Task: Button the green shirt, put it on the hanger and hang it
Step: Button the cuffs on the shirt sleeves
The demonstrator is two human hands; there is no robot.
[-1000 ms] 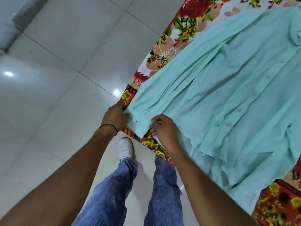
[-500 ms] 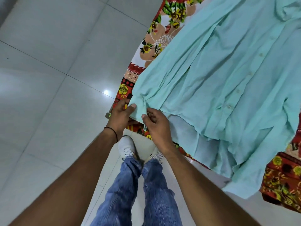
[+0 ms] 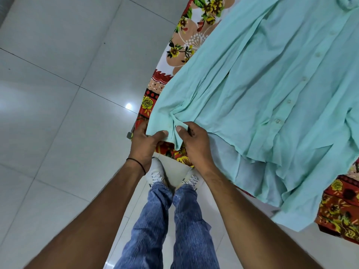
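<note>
— So why do we have the pale mint-green cotton button-front shirt spread flat over the red-and-yellow floral bedsheet, with one end hanging off the edge?

— Flat, the placket lies straight, and its small pale buttons run in a visible row; that makes them easy to match to their holes. We stand at the bed's corner so the cuff end of the sleeve comes to us.

— And our hands?

— Both are pinched shut on that end. Our left hand holds the edge under its thumb; our right hand grips the fold just beside it, thumb on top. We judge we are closing the cuff button, though the button itself is hidden.

— No hanger?

— None in view.
</note>
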